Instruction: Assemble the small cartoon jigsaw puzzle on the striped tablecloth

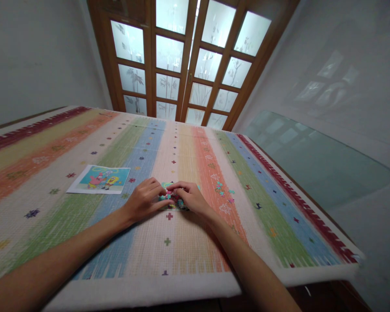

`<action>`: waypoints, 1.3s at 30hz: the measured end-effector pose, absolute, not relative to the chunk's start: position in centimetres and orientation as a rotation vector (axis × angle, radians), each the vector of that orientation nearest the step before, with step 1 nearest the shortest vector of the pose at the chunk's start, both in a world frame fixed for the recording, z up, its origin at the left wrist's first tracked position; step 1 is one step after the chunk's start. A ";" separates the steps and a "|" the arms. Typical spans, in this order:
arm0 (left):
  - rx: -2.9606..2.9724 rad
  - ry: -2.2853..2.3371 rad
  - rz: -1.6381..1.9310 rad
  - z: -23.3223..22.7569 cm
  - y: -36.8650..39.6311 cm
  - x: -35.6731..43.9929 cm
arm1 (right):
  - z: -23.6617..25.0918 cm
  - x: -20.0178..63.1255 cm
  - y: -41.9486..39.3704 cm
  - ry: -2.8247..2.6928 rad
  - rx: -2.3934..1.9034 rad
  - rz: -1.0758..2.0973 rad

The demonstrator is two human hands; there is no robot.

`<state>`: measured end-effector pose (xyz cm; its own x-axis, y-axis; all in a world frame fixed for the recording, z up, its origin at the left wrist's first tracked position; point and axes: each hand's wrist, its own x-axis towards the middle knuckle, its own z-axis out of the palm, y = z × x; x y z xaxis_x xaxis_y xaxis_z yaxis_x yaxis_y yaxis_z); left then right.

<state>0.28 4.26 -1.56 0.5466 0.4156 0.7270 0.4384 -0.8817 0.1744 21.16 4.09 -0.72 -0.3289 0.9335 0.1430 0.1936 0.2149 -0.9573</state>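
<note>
Puzzle pieces [173,200] sit in a small bunch in the middle of the tabletop [188,242], right under both hands. They look small, flat and light, like thin card, so they would slide easily and could bend if pushed too hard. The best place to hold one looks like its edges, with just the fingertips. The left hand [145,198] lies curled on the left side of the bunch, with its fingers bent down onto the pieces. The right hand [190,196] rests on the right side, and its fingertips pinch or press a piece, but I cannot tell if either hand really holds one. The two hands almost touch each other. A picture card [99,179] with bright cartoon friends lies flat, near the left hand but apart from it. The tabletop wears a soft woven cloth with long stripes of many colors and tiny stars, so it looks a bit bumpy, not slippery. Behind it stands a wooden door [188,60] with frosted glass panes. Plain pale walls [35,52] are on both sides.
</note>
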 end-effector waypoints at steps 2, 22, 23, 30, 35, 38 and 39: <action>-2.742 -0.756 -1.254 -1.6 4.3 0.2 | -0.6 21.3 4.1 -1.688 -1.048 1.164; -2.833 -0.779 -1.384 -1.4 4.3 0.0 | -0.6 21.7 3.2 -1.786 -1.122 1.045; -2.835 -0.778 -1.373 -1.4 4.2 0.0 | -0.6 21.7 3.1 -1.787 -1.119 1.033; -2.845 -0.818 -1.331 -1.5 4.0 0.0 | -0.6 21.4 3.0 -1.816 -1.113 0.987; -2.869 -0.815 -1.342 -1.6 4.1 0.0 | -0.9 21.5 3.0 -1.812 -1.126 1.011; -2.867 -0.835 -1.329 -1.7 4.0 0.1 | -0.9 21.8 3.0 -1.814 -1.139 1.023; -2.865 -0.843 -1.318 -1.8 4.0 0.1 | -0.9 21.8 3.1 -1.815 -1.144 1.021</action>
